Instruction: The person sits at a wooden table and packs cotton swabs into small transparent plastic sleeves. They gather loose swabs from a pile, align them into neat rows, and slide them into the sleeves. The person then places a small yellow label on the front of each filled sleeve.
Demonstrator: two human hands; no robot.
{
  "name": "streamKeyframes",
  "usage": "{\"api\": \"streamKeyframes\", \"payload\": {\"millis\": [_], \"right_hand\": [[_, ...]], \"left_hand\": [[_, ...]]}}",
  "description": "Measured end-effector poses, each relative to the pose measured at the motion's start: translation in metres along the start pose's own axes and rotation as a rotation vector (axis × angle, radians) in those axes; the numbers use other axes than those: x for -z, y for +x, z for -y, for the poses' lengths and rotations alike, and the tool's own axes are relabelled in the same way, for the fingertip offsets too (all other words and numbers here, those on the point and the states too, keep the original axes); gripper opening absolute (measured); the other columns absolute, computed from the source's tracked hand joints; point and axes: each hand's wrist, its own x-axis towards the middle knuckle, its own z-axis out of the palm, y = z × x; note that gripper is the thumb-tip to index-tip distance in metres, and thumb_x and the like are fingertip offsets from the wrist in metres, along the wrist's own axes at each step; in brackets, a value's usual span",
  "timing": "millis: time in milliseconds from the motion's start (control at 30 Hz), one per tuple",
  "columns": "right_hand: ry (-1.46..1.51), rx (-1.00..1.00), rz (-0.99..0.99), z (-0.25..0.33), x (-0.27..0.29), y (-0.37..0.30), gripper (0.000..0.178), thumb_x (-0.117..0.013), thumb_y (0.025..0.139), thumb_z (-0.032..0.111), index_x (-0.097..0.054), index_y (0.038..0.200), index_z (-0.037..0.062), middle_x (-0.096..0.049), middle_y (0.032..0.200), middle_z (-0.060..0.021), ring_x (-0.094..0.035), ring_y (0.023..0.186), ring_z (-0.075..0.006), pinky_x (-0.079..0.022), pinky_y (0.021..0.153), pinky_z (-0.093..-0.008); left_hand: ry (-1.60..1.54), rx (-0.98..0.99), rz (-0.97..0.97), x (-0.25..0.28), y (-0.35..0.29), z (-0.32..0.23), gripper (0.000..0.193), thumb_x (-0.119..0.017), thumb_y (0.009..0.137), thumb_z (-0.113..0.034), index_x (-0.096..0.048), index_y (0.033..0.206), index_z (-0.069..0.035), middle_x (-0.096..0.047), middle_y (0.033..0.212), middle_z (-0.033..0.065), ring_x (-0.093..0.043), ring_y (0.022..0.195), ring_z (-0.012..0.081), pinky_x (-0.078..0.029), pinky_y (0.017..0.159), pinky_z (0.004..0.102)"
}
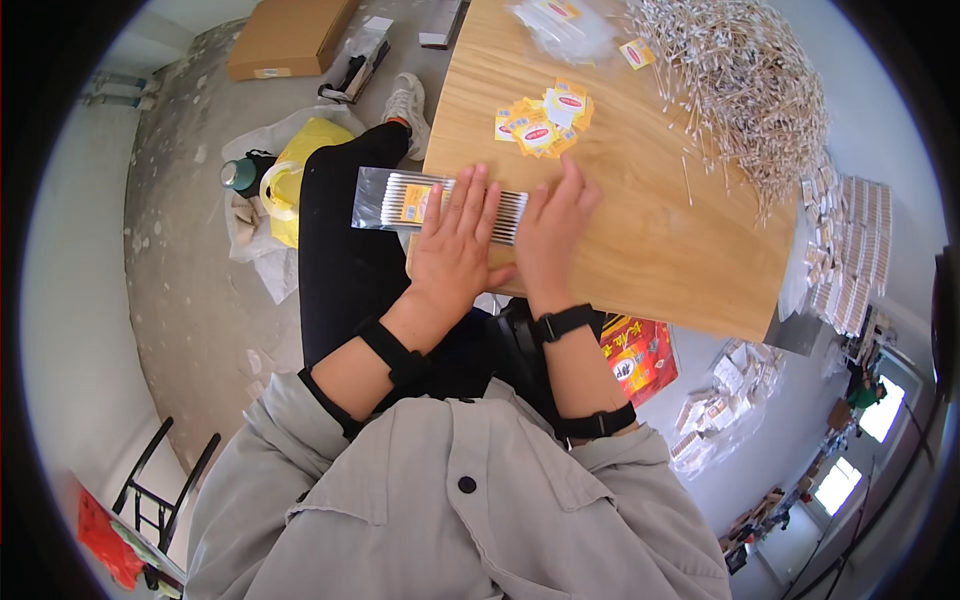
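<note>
A clear plastic bag [371, 190] lies at the table's left edge, with a row of white-tipped cotton swabs [508, 220] and a yellow label card [413, 204] in it. My left hand [452, 250] rests flat across the swabs, fingers stretched out and slightly apart. At the right end of the row, beside the swab tips, is my right hand [556, 232]. Its thumb and fingers are loosely bent and apart, with nothing visible between them. Beyond the hands lies a pile of yellow and white label cards [540, 125].
A big heap of loose swabs [735, 90] covers the far right of the wooden table [640, 250]. Clear bags [565, 30] lie at the far edge. Packed swab bundles [850, 245] are stacked beyond the right edge. A yellow bag [300, 160] and a bottle [238, 175] are on the left.
</note>
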Motion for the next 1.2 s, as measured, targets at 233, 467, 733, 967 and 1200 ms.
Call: {"api": "streamKeyframes", "payload": {"millis": [233, 467, 733, 967, 1200], "right_hand": [[-0.243, 0.203, 0.002, -0.003, -0.018, 0.006, 0.045, -0.053, 0.086, 0.003, -0.049, 0.132, 0.0010, -0.046, 0.125, -0.0164, -0.041, 0.122, -0.0363, -0.032, 0.105, -0.0482], [-0.249, 0.217, 0.007, -0.003, -0.018, 0.008, 0.051, -0.055, 0.081, -0.002, -0.050, 0.131, 0.0016, -0.047, 0.125, -0.0164, -0.043, 0.120, -0.0362, -0.033, 0.104, -0.0481], [-0.232, 0.194, -0.008, -0.006, -0.020, 0.006, 0.040, -0.052, 0.088, 0.002, -0.052, 0.129, 0.0018, -0.047, 0.123, -0.0151, -0.043, 0.119, -0.0352, -0.033, 0.104, -0.0474], [-0.324, 0.199, -0.004, -0.002, -0.020, 0.007, 0.038, -0.052, 0.090, 0.003, -0.052, 0.128, 0.0020, -0.047, 0.120, -0.0137, -0.043, 0.117, -0.0340, -0.032, 0.105, -0.0459], [-0.321, 0.215, -0.043, 0.001, -0.024, 0.007, 0.036, -0.053, 0.089, 0.002, -0.054, 0.125, 0.0018, -0.047, 0.118, -0.0135, -0.043, 0.116, -0.0338, -0.033, 0.104, -0.0457]], "left_hand": [[0.012, -0.021, -0.034, -0.001, 0.000, 0.001, 0.102, -0.061, 0.075, -0.065, -0.031, 0.151, -0.004, -0.021, 0.161, 0.0139, -0.014, 0.150, 0.0257, -0.007, 0.120, 0.0514], [-0.036, -0.043, -0.003, 0.003, -0.011, -0.003, 0.107, -0.063, 0.072, -0.068, -0.031, 0.151, -0.002, -0.022, 0.160, 0.0134, -0.016, 0.150, 0.0255, -0.010, 0.119, 0.0522], [-0.076, -0.070, -0.032, 0.001, -0.010, -0.001, 0.112, -0.067, 0.069, -0.066, -0.028, 0.151, 0.001, -0.022, 0.160, 0.0160, -0.017, 0.150, 0.0269, -0.012, 0.118, 0.0538], [-0.376, 0.178, -0.485, 0.041, -0.008, 0.064, 0.073, -0.076, 0.077, -0.021, -0.043, 0.137, 0.001, -0.042, 0.140, 0.0210, -0.038, 0.131, 0.0373, -0.030, 0.110, 0.0473], [-1.714, 0.791, -0.188, -0.021, -0.009, 0.129, 0.040, -0.074, 0.089, -0.028, -0.061, 0.112, 0.002, -0.067, 0.096, 0.0059, -0.063, 0.086, 0.0102, -0.049, 0.080, 0.0246]]}}
